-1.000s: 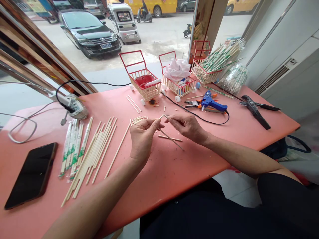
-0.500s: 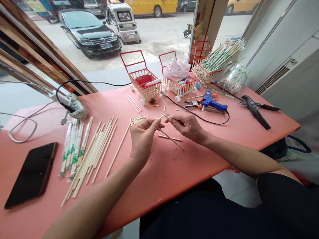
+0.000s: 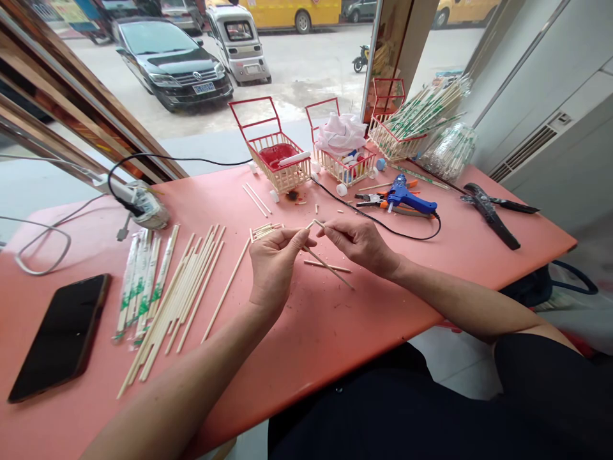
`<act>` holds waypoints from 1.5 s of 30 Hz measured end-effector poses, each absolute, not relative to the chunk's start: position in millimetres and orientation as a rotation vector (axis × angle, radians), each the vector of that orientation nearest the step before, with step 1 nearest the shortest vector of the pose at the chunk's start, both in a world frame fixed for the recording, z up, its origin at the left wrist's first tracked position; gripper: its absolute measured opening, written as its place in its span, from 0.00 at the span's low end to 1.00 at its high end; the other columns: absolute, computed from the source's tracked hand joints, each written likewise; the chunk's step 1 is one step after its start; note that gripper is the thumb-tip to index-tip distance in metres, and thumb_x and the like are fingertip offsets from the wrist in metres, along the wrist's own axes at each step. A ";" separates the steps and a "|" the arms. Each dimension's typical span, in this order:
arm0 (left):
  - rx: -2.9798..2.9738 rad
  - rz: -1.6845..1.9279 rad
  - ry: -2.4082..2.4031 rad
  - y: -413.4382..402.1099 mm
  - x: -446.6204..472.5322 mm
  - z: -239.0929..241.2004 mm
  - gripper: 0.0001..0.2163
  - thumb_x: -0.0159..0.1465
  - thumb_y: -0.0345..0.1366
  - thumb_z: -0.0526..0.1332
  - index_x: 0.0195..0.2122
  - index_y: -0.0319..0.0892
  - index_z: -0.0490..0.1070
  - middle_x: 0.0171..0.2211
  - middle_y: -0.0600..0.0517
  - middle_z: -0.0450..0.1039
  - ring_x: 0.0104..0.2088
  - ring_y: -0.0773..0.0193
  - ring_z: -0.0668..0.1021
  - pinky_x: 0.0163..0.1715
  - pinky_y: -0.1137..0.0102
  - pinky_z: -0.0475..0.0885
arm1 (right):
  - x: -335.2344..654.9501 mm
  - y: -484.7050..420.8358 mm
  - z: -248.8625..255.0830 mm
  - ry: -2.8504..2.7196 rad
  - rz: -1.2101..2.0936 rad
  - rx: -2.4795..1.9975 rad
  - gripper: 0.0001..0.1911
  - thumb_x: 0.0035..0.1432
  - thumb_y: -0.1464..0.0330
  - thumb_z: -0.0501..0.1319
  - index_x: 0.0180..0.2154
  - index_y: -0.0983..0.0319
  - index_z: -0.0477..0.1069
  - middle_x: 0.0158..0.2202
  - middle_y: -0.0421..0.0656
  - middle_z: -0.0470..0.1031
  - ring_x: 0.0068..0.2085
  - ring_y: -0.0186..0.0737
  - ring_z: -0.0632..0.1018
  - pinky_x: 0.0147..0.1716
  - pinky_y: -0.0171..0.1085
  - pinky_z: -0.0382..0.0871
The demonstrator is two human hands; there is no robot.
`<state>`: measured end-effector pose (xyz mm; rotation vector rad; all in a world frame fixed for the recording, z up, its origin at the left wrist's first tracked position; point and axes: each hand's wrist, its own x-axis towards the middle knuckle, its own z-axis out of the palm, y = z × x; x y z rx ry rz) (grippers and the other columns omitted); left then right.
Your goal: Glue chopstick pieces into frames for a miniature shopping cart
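Observation:
My left hand (image 3: 276, 259) pinches a thin wooden chopstick piece (image 3: 310, 225) between thumb and fingers. Facing it, my right hand (image 3: 360, 245) is closed on another short chopstick piece (image 3: 318, 223). The two tips meet at an angle, touching or nearly so. From under the left fingers a longer chopstick (image 3: 330, 268) slants down to the right; whether that hand holds it I cannot tell. Another stick (image 3: 327, 266) lies on the table just behind it. Beside my left hand is a group of short cut pieces (image 3: 265, 230), partly hidden.
Loose chopsticks (image 3: 184, 297) and wrapped ones (image 3: 140, 281) lie left, near a phone (image 3: 61, 335). Small stick-built carts (image 3: 286, 153) stand at the back. A blue glue gun (image 3: 412, 197) with its cord, pliers (image 3: 371, 200) and a black-handled tool (image 3: 493, 214) lie right on the pink table (image 3: 354, 338).

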<state>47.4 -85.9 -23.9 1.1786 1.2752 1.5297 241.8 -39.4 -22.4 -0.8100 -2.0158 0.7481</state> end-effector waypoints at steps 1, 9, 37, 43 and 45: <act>1.181 1.527 1.282 -85.9 47.5 -23.5 0.09 0.62 0.44 0.75 0.30 0.45 0.87 0.29 0.49 0.85 0.32 0.59 0.83 0.40 0.63 0.78 | 241.9 -39.6 -22.3 -2.016 0.747 -0.805 0.18 0.78 0.63 0.61 0.44 0.66 0.86 0.30 0.41 0.80 0.32 0.34 0.75 0.36 0.35 0.67; 1.172 1.525 1.281 -86.9 48.0 -22.9 0.09 0.62 0.44 0.76 0.30 0.45 0.87 0.29 0.49 0.85 0.32 0.60 0.83 0.41 0.64 0.78 | 242.6 -39.2 -23.1 -2.021 0.732 -0.799 0.17 0.78 0.63 0.61 0.43 0.65 0.86 0.32 0.41 0.81 0.33 0.34 0.76 0.37 0.35 0.68; 1.178 1.525 1.286 -86.3 48.0 -24.6 0.09 0.63 0.43 0.76 0.30 0.46 0.87 0.29 0.50 0.85 0.33 0.60 0.82 0.42 0.64 0.76 | 242.0 -39.6 -23.3 -2.025 0.728 -0.811 0.17 0.78 0.63 0.61 0.43 0.65 0.86 0.30 0.40 0.79 0.29 0.32 0.70 0.34 0.35 0.63; 1.179 1.528 1.280 -86.5 48.4 -23.2 0.08 0.63 0.43 0.76 0.29 0.47 0.87 0.29 0.51 0.85 0.33 0.60 0.82 0.42 0.65 0.76 | 242.1 -39.7 -23.6 -2.019 0.735 -0.810 0.18 0.78 0.63 0.61 0.43 0.65 0.86 0.30 0.40 0.79 0.30 0.32 0.71 0.34 0.35 0.64; 1.180 1.525 1.278 -86.5 48.4 -23.1 0.08 0.63 0.43 0.76 0.30 0.47 0.87 0.29 0.51 0.85 0.33 0.60 0.82 0.41 0.64 0.76 | 242.2 -39.5 -23.6 -2.017 0.739 -0.809 0.18 0.78 0.63 0.61 0.44 0.66 0.86 0.30 0.40 0.80 0.30 0.32 0.72 0.35 0.35 0.64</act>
